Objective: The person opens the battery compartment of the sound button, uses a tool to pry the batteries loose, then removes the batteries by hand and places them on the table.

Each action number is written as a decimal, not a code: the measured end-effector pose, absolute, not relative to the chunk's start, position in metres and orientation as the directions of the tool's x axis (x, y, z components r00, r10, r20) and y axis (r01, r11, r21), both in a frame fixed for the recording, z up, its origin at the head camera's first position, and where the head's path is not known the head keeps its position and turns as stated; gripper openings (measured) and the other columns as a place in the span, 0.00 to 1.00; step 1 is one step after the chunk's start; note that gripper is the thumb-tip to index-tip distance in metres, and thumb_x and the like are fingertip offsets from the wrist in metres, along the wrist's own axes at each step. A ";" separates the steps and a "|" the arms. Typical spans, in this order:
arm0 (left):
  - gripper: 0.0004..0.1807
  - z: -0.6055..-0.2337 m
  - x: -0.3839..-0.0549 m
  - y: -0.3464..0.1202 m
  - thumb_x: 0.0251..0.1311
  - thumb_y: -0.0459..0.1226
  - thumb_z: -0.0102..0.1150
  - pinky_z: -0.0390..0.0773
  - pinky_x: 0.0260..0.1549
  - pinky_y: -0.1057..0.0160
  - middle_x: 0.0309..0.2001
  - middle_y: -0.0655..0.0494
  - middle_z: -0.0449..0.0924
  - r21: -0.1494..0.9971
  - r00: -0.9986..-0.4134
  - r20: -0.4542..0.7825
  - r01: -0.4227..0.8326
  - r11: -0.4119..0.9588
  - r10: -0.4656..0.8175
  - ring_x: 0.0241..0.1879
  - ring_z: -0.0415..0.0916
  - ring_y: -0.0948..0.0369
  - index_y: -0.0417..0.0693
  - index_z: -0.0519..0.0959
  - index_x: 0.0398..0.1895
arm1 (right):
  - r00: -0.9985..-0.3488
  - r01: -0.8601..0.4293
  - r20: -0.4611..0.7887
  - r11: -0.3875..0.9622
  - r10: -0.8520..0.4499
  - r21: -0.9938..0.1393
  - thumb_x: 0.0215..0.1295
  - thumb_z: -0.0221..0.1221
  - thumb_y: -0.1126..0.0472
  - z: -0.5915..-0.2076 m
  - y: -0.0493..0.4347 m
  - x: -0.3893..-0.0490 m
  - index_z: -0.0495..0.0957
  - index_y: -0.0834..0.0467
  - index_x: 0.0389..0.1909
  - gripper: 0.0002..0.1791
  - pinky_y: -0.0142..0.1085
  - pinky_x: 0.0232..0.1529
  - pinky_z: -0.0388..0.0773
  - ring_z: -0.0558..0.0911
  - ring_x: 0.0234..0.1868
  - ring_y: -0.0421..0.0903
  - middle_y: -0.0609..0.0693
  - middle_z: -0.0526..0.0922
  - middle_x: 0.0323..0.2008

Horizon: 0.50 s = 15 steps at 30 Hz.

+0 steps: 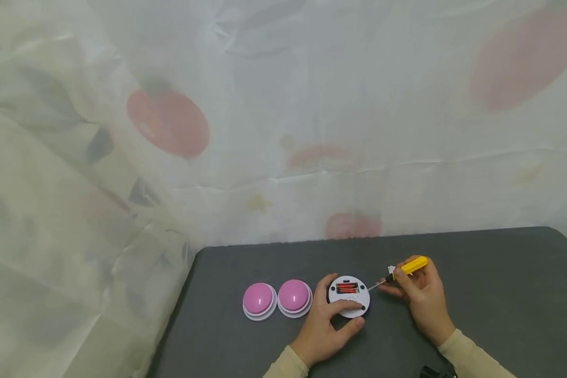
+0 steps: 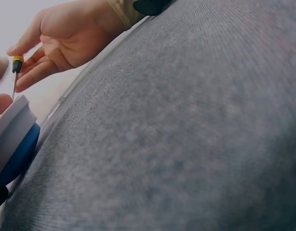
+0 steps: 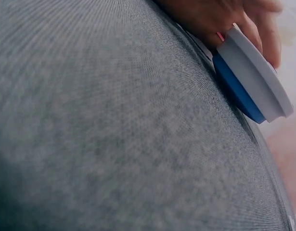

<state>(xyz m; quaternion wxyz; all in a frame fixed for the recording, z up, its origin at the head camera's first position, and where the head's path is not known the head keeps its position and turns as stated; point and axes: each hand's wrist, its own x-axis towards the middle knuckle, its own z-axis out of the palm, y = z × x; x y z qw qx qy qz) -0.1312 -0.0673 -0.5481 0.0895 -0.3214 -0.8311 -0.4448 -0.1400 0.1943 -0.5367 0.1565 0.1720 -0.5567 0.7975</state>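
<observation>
A round push button point(image 1: 359, 297) lies upside down on the table, its white base facing up and its battery compartment point(image 1: 347, 288) uncovered with red batteries inside. Underneath, its blue dome point(image 3: 234, 89) shows in the right wrist view. My left hand point(image 1: 318, 326) holds the button from the left, with one finger across the base and the thumb near the front rim. In my right hand point(image 1: 426, 300) is a screwdriver point(image 1: 413, 265) with a yellow handle, pinched between thumb and fingers. Its thin metal shaft points left, the tip right at the base's edge.
Two pink push buttons point(image 1: 258, 298) with white bases stand side by side left of my left hand. A small white piece point(image 1: 391, 269) shows behind the right fingers. The dark grey table point(image 1: 501, 294) meets a printed curtain point(image 1: 283, 105) at the back.
</observation>
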 end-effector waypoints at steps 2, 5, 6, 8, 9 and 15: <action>0.11 -0.548 -0.132 -0.067 0.73 0.53 0.70 0.70 0.73 0.49 0.82 0.41 0.58 0.707 -0.785 0.411 0.595 0.381 0.464 0.77 0.63 0.50 0.69 0.91 0.53 | -0.886 -0.459 0.458 -0.281 0.074 -0.843 0.81 0.50 0.80 -0.536 0.194 -0.140 0.64 0.63 0.61 0.16 0.52 0.45 0.87 0.89 0.49 0.51 0.63 0.73 0.49; 0.12 -0.548 -0.133 -0.068 0.72 0.51 0.72 0.70 0.73 0.51 0.82 0.40 0.58 0.718 -0.786 0.396 0.587 0.374 0.474 0.77 0.63 0.50 0.68 0.91 0.55 | -0.878 -0.477 0.470 -0.248 0.089 -0.843 0.80 0.51 0.80 -0.534 0.191 -0.139 0.62 0.69 0.62 0.16 0.52 0.45 0.87 0.89 0.51 0.52 0.69 0.71 0.50; 0.11 -0.548 -0.133 -0.068 0.72 0.50 0.72 0.71 0.73 0.51 0.81 0.40 0.58 0.709 -0.782 0.403 0.595 0.378 0.476 0.77 0.64 0.50 0.68 0.91 0.55 | -0.877 -0.478 0.471 -0.242 0.090 -0.844 0.80 0.52 0.81 -0.533 0.190 -0.138 0.60 0.72 0.62 0.17 0.52 0.46 0.87 0.88 0.51 0.52 0.70 0.70 0.50; 0.11 -0.549 -0.133 -0.069 0.72 0.49 0.73 0.72 0.71 0.52 0.81 0.40 0.60 0.684 -0.771 0.421 0.616 0.391 0.478 0.76 0.65 0.50 0.67 0.91 0.55 | -0.880 -0.474 0.468 -0.235 0.088 -0.848 0.80 0.52 0.81 -0.530 0.187 -0.138 0.58 0.75 0.62 0.18 0.53 0.46 0.87 0.89 0.51 0.51 0.73 0.68 0.50; 0.11 -0.550 -0.133 -0.069 0.72 0.49 0.73 0.73 0.71 0.52 0.80 0.40 0.60 0.674 -0.767 0.427 0.623 0.397 0.478 0.76 0.66 0.50 0.67 0.91 0.55 | -0.880 -0.473 0.467 -0.232 0.084 -0.850 0.79 0.52 0.81 -0.529 0.186 -0.138 0.57 0.77 0.62 0.18 0.53 0.47 0.87 0.89 0.51 0.52 0.74 0.67 0.50; 0.12 -0.550 -0.133 -0.069 0.73 0.50 0.71 0.74 0.70 0.51 0.80 0.41 0.61 0.664 -0.766 0.422 0.625 0.411 0.484 0.75 0.67 0.50 0.68 0.90 0.56 | -0.870 -0.483 0.492 -0.227 0.018 -0.846 0.78 0.52 0.82 -0.526 0.176 -0.139 0.56 0.80 0.63 0.19 0.51 0.49 0.87 0.89 0.51 0.55 0.72 0.69 0.51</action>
